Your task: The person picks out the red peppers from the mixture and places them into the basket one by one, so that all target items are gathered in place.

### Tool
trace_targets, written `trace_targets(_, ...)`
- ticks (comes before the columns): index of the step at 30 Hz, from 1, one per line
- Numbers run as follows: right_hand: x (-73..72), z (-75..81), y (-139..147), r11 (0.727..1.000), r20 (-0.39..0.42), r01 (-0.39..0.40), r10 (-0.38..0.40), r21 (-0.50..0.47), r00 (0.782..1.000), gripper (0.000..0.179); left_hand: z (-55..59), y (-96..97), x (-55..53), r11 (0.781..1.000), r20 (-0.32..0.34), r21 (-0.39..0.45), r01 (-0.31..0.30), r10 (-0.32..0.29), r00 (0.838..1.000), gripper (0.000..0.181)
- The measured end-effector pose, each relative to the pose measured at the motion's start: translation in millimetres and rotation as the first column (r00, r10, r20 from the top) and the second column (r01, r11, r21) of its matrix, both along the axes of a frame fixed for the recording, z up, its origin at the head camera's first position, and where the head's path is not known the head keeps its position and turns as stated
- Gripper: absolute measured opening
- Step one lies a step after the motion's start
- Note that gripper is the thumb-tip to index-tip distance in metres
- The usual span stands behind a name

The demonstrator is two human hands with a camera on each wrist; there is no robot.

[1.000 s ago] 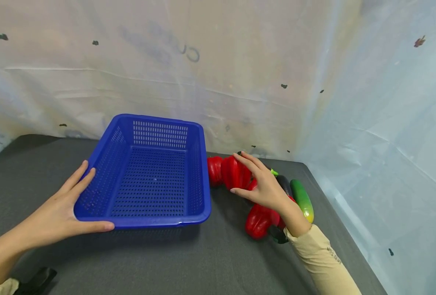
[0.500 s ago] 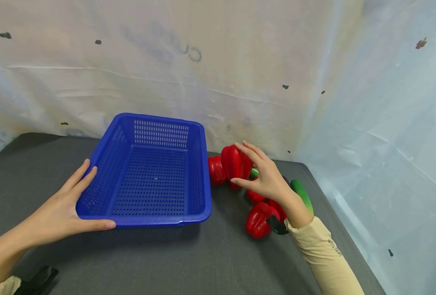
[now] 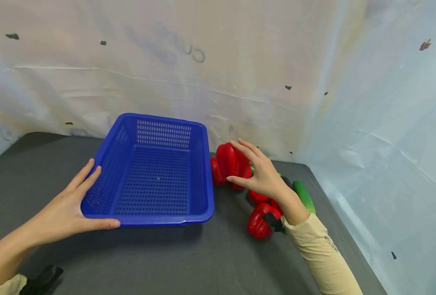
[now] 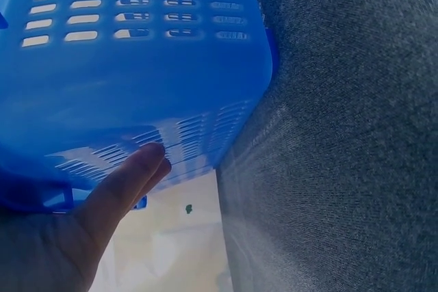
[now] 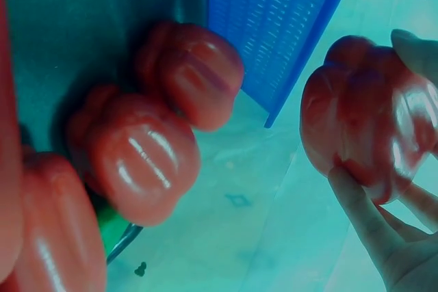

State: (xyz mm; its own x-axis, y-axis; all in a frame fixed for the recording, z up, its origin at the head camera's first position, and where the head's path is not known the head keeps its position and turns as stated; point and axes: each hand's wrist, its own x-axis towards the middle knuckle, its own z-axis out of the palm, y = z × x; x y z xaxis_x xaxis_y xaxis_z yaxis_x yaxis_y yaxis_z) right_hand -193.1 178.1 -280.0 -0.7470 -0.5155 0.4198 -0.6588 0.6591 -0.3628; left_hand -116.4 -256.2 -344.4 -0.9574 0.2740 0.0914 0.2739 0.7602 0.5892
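A blue plastic basket (image 3: 149, 221) with slotted walls stands on the grey surface. My left hand (image 3: 70, 209) grips its near left corner, thumb along the front rim and fingers on the left side. In the left wrist view, fingers (image 4: 130, 176) lie against the basket's outer wall (image 4: 137, 80). To the right of the basket my right hand (image 3: 263, 176) holds a red bell pepper (image 3: 228, 159) between thumb and fingers. The right wrist view has this held pepper (image 5: 369, 114) raised apart from other red peppers (image 5: 144, 162). Nothing lies inside the basket.
Below the right hand lie several red bell peppers (image 3: 259, 223) and a dark piece (image 3: 274, 222). A green cucumber (image 3: 303, 196) sits further right. Plastic sheeting (image 3: 240, 61) closes off the back and right side. A black object (image 3: 42, 279) is near the left sleeve.
My right hand has lifted the red bell pepper from the pile and carried it slightly left, closer to the basket. The left hand keeps its grip on the basket.
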Motion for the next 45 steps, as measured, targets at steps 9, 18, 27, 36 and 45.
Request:
trace_targets(9,-6.0,5.7,-12,1.0,-0.001,-0.017,0.017,0.016,1.0,0.082,2.7,2.3,1.8,1.0,0.001,0.004,0.0,0.0,1.0,0.126)
trace_targets(18,-14.3,13.1,-26,0.997,-0.014,-0.058,0.059,0.048,0.998,0.082,5.6,2.5,4.0,1.0,-0.007,0.011,-0.005,0.005,1.0,0.127)
trace_targets(27,-20.4,19.8,-38,0.996,-0.016,-0.072,0.073,0.05,0.997,0.083,8.2,4.7,5.1,1.0,-0.022,0.017,0.003,-0.003,1.0,0.127)
trace_targets(36,-26.2,26.2,-50,0.995,0.002,-0.078,0.078,0.055,0.997,0.084,8.6,6.6,5.5,1.0,-0.014,0.008,-0.008,0.008,1.0,0.128)
trace_targets(45,-34.0,34.1,-65,0.995,0.014,-0.075,0.074,0.065,0.997,0.084,9.6,7.9,6.1,1.0,-0.011,0.002,-0.017,0.017,1.0,0.128)
